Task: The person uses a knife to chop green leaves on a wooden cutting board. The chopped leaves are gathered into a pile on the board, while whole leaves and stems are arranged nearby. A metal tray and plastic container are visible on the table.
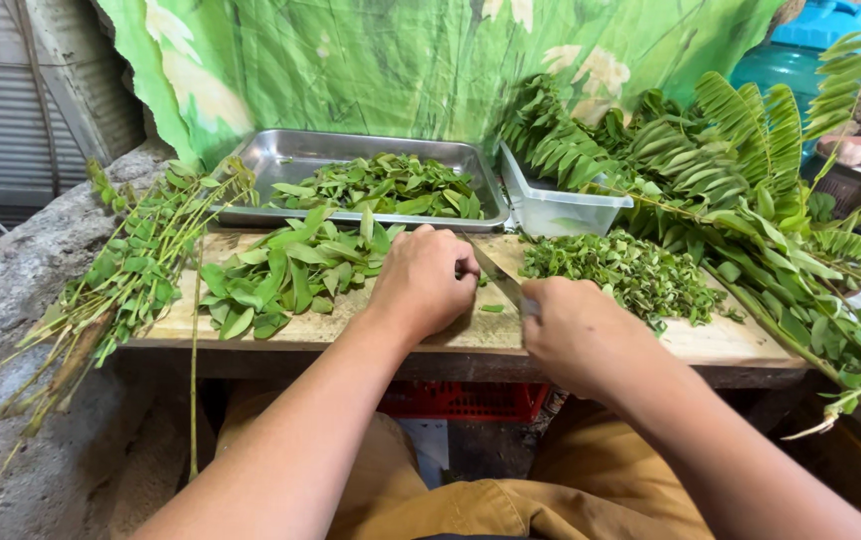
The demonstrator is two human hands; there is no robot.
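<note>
Wooden tabletop (710, 345) taken as landmark. Whole leaves (285, 272) piled at its left, chopped leaves (630, 272) at its right, kept sorted. At centre, left hand (425, 282) is curled, pinning leaves; right hand (575, 330) is closed round knife (495, 275).

leaves (290, 275) grn | tray (280, 150) silver | crate (465, 400) red | cloth (400, 60) grn floral

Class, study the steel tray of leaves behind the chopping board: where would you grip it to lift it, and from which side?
Grip the steel tray by its rolled rim at the two short ends, from left and right. The near edge overlaps the wooden board, a clear tub crowds its right end, and cloth hangs behind.
</note>
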